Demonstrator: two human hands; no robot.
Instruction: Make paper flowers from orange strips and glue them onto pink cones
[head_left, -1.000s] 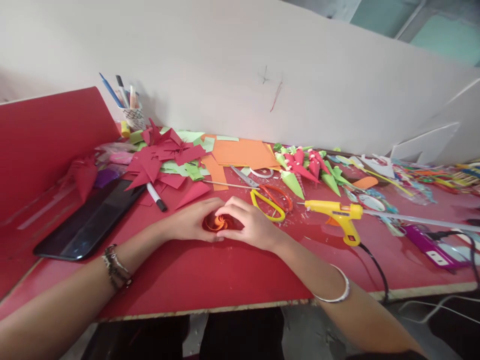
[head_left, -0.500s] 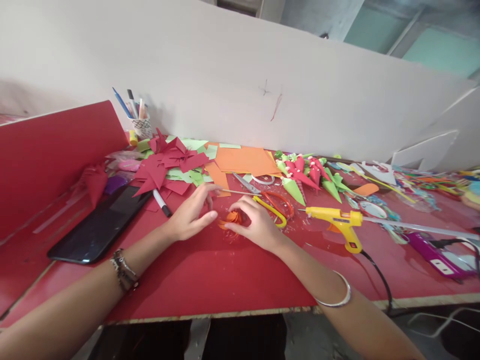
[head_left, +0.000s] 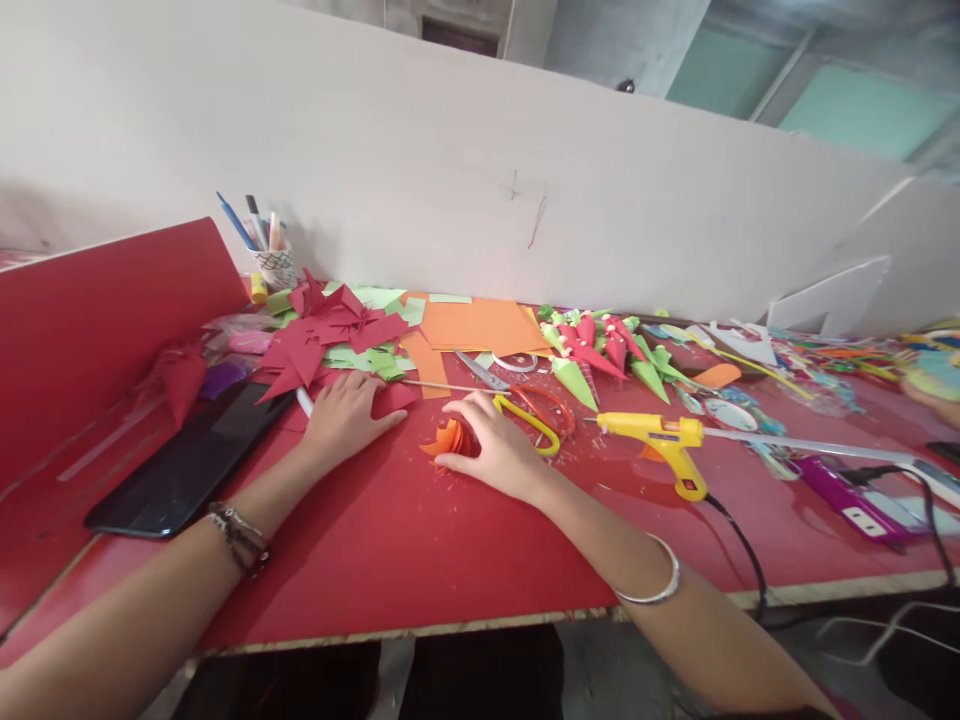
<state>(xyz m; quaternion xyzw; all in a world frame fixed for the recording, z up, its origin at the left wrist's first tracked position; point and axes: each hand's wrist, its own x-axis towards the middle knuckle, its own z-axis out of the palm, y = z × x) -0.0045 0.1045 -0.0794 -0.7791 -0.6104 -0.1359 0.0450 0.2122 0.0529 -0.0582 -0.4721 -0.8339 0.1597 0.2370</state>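
Near the middle of the red table, my right hand (head_left: 499, 450) curls thumb and fingers around a small orange paper flower (head_left: 446, 441) with layered petals; its far side is hidden by the fingers. My left hand (head_left: 343, 420) lies palm down with its fingers stretched out and thumb apart, at the front edge of the red paper cutouts (head_left: 296, 348). A marker (head_left: 304, 401) is partly covered by that hand. Beyond my right hand lie scissors (head_left: 484, 370) with orange handles, a yellow-handled tool (head_left: 541, 432) and a thin stick (head_left: 439, 385).
A yellow glue gun (head_left: 664, 435) with its cord lies to the right, near a purple power strip (head_left: 847, 500). Red and green paper cones (head_left: 574, 380) are heaped behind it. On the left are a black phone (head_left: 180, 465) and a pen cup (head_left: 275, 268). Orange sheets (head_left: 484, 325) lie at the back.
My left hand has moved left, away from the orange flower, onto the red paper pieces. My right hand stays at the flower, which shows more now. The view has shifted slightly.
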